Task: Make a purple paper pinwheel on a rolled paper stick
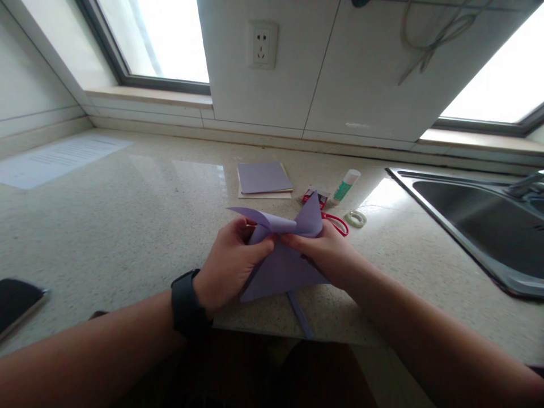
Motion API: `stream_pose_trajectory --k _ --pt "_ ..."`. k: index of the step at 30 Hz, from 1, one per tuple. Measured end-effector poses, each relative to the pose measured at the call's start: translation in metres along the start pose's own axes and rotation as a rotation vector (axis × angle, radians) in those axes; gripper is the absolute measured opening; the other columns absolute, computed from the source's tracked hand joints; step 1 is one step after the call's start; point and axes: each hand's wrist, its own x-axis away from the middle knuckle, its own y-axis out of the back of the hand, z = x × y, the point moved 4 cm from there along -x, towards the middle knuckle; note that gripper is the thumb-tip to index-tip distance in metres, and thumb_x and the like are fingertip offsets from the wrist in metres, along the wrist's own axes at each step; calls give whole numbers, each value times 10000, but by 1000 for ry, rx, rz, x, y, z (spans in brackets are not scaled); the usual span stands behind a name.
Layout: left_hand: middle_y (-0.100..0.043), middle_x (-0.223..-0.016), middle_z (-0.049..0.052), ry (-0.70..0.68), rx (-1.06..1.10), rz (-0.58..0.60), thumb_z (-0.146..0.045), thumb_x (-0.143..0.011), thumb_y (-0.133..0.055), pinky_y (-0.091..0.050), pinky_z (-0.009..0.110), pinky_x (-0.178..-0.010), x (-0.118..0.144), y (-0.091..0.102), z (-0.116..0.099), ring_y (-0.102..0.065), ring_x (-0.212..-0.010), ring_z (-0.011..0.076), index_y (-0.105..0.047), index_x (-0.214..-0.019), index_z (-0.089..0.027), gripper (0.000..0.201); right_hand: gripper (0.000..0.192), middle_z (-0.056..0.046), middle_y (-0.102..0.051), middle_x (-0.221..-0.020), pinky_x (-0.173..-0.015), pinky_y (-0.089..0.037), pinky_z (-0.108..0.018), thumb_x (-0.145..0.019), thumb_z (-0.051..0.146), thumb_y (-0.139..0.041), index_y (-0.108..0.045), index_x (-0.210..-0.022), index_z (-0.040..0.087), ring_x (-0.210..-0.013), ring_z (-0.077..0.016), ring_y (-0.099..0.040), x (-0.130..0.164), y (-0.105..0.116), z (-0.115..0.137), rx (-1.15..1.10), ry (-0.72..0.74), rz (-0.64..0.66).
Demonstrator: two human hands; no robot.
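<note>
A sheet of purple paper (284, 272), curled and folded along its upper part, is between my two hands above the counter. My left hand (233, 260) grips its left side, thumb pressed near the middle fold. My right hand (327, 249) pinches the right side, with its thumb close to the left one. One pointed corner sticks up on the right and another flap reaches out to the left. Below the sheet, a narrow purple paper strip (300, 314) lies at the counter's front edge. Some fingers are hidden behind the paper.
Behind my hands lie a stack of coloured paper (264, 177), a small red packet (315, 196), a glue stick (346, 186), red-handled scissors (338, 222) and a tape roll (356, 219). A sink (476, 226) is at right. Left are a printed sheet (63, 158) and a dark object (19, 306).
</note>
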Motion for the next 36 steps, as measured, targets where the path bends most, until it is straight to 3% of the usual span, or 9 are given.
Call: stream_pose_trajectory --k 4,11,19,24,31,33,36 --pt "-772 -973 89 -1 -31 -6 -227 -721 -821 -537 343 -792 -1 0 0 -700 -865 229 -737 -977 -149 280 290 -87 -794 -937 -676 -553 -300 -734 332 -817 -784 -973 170 -770 -205 -721 -1 0 -1 8 2 -5" --pt "-779 -1007 74 -4 -9 45 -213 -747 -802 -531 328 -800 -1 -2 -1 -703 -872 214 -751 -963 -162 228 276 -72 -800 -981 -747 -562 -303 -737 299 -815 -785 -987 187 -816 -198 -729 -2 1 -2 -24 17 5" --pt "-758 -965 84 -81 -162 86 -242 -781 -771 -533 375 -827 -6 0 -4 -694 -900 252 -729 -1009 -162 246 290 -83 -795 -1045 -833 -563 -336 -755 325 -807 -780 -1011 189 -910 -227 -734 -3 4 -5 -17 43 16" --pt "-718 -1016 102 -69 -277 5 -330 -770 -807 -538 396 -813 -8 8 -4 -683 -908 256 -630 -1056 -164 376 280 -86 -793 -1022 -787 -560 -330 -741 323 -801 -784 -982 182 -882 -228 -726 -2 5 -1 -1 39 -14" --pt "-635 -1030 43 -37 -375 -28 -462 -703 -871 -529 357 -763 -7 10 -16 -637 -906 216 -499 -1141 -211 627 225 -51 -763 -835 -587 -479 -265 -749 318 -785 -773 -918 170 -655 -155 -642 0 6 2 56 16 -65" --pt "-615 -990 26 -25 -383 -29 -494 -706 -862 -520 336 -737 -8 11 -19 -625 -868 198 -499 -1122 -205 623 221 -50 -755 -829 -571 -459 -260 -752 325 -786 -771 -911 173 -647 -149 -628 -1 8 2 64 21 -75" --pt "-568 -816 -19 -46 -369 8 -538 -805 -762 -465 284 -612 -7 20 -25 -565 -674 143 -547 -1009 -192 455 254 -58 -752 -849 -567 -442 -262 -748 346 -796 -769 -938 179 -670 -157 -626 -1 12 0 57 15 -89"
